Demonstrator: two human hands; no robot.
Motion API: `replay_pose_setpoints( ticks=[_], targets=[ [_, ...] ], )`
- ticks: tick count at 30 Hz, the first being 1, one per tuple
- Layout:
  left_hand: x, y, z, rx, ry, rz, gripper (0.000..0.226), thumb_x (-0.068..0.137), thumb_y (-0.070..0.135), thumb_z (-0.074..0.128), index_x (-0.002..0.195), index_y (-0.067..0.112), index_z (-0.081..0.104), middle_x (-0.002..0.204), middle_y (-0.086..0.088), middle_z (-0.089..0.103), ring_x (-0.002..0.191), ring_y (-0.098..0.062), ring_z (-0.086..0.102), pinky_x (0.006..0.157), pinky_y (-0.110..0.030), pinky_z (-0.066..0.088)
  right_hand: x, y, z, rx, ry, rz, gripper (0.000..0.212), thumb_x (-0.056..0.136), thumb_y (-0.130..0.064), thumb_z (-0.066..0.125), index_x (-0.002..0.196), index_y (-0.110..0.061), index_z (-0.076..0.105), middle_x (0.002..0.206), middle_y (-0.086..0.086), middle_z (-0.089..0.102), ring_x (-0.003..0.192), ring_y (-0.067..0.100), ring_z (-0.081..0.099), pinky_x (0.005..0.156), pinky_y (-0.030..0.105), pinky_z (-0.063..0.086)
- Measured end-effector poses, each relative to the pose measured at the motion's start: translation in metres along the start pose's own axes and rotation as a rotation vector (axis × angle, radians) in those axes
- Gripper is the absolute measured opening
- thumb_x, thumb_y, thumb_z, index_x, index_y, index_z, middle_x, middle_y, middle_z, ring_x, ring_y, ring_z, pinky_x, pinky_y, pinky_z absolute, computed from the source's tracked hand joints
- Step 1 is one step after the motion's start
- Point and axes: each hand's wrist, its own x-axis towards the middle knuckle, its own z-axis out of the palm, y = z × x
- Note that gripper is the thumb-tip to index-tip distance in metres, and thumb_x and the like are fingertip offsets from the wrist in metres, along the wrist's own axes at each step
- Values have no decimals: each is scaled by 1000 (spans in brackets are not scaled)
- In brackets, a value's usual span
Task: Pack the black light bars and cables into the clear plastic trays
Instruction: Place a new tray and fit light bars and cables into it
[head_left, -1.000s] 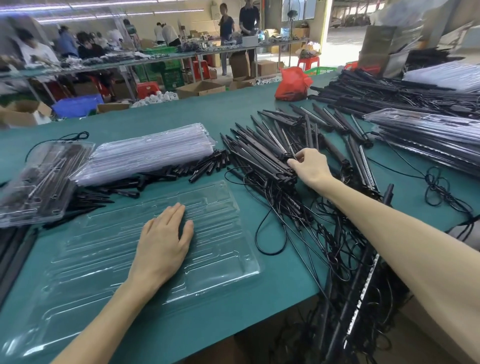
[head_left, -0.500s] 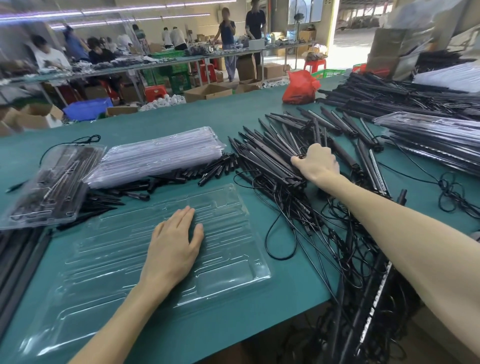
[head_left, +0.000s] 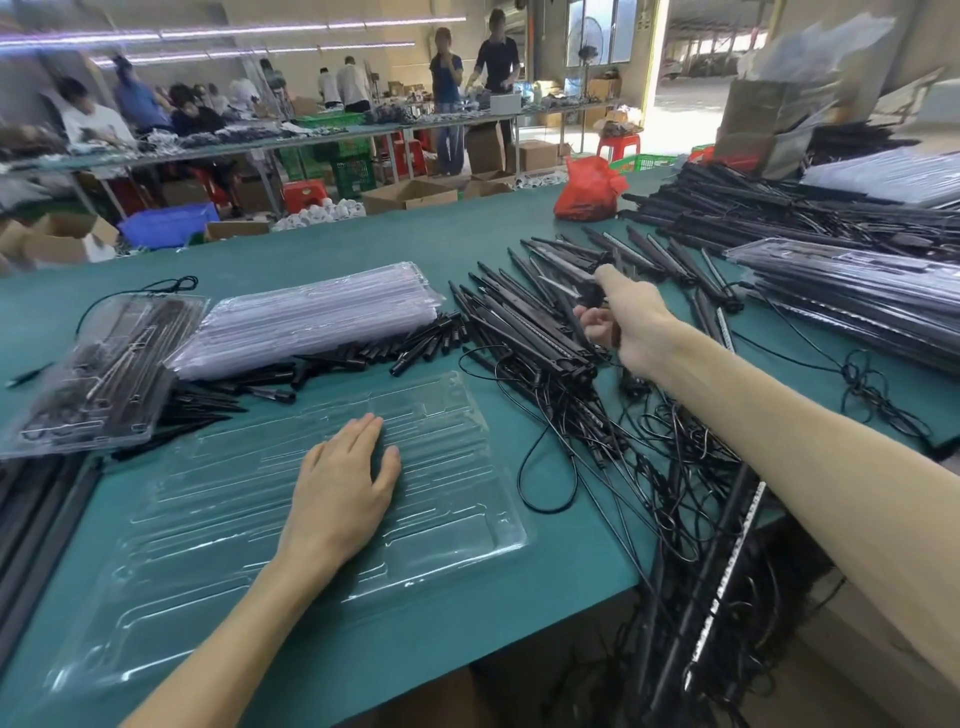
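A clear plastic tray (head_left: 447, 499) lies on the green table in front of me. My left hand (head_left: 343, 488) rests flat on its middle, fingers straight. Right of the tray, a fan of black light bars (head_left: 524, 317) sits on tangled black cables (head_left: 623, 447). My right hand (head_left: 623, 327) is raised over that pile and grips one black light bar (head_left: 576, 275), fingers curled round its end. The bar points away to the upper left.
A stack of clear trays (head_left: 311, 322) and short black stakes (head_left: 415, 348) lie behind the tray. A filled tray (head_left: 98, 364) sits at far left, more filled trays (head_left: 852, 291) at right. A red bag (head_left: 587, 189) stands farther back. Bars and cables hang over the table's right front edge (head_left: 717, 571).
My right hand has closed round one light bar and lifted it off the pile. The left hand has stayed flat on the tray.
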Motion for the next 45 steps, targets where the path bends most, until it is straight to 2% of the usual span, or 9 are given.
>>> replay_pose_setpoints(
  ticks=[7,11,16,19,25,30,33,40,45],
  targets=[
    [-5,8,-12,-141,211,147,27,102,19,52,121,9,67,128,-5,68,125,-23,59,112,-44,41,-86,16,27,-22,-331,97,27,96,-18,61,110,5,60,82,16,70,54,13,58,48,18,47],
    [-8,16,-26,-347,283,109,27,106,23,46,113,13,71,113,2,73,107,-15,66,99,-37,50,-125,45,50,-128,-440,105,27,98,-22,58,104,4,61,75,14,74,51,12,59,45,19,48],
    [2,36,-50,-1288,-31,-331,56,106,53,31,113,7,61,108,-13,75,93,-24,73,85,-35,56,-150,82,63,-535,-508,-219,34,97,-32,57,77,-8,70,65,2,72,48,7,57,47,20,44],
    [1,42,-59,-1624,-172,-439,43,103,45,45,108,4,57,103,-15,74,89,-25,72,70,-32,61,-162,95,67,-700,-495,-402,34,96,-34,57,79,-8,71,70,6,74,54,11,61,57,34,53],
    [1,43,-65,-1730,246,-649,21,104,9,43,84,6,50,60,-2,56,48,-16,60,52,-29,57,-169,100,47,-1082,-567,-772,48,95,-54,58,116,-11,62,97,1,69,84,20,64,77,38,53],
    [6,36,-74,-1793,232,-639,20,104,9,42,84,9,46,62,1,48,43,-11,46,50,-22,49,-145,100,4,-1352,-423,-968,18,102,-9,49,117,-9,60,104,4,66,90,27,62,81,32,44],
    [12,40,-81,-1812,280,-602,21,104,9,41,84,10,47,60,2,49,43,-11,46,51,-21,49,-131,95,-30,-1423,-321,-994,20,103,-6,45,113,-12,61,100,1,66,91,22,61,87,33,44],
    [32,43,-89,-1785,333,-553,19,102,7,41,84,12,41,56,4,51,45,-11,44,54,-25,50,-124,79,-67,-1268,-124,-928,22,101,-1,50,115,-6,66,95,6,69,87,24,64,83,41,53],
    [25,42,-70,-1688,235,-606,19,103,9,44,85,9,48,61,2,52,45,-11,46,48,-22,47,-128,41,-44,-989,39,-1076,20,100,1,54,113,-1,69,93,9,74,72,10,60,69,30,56]
  ],
)
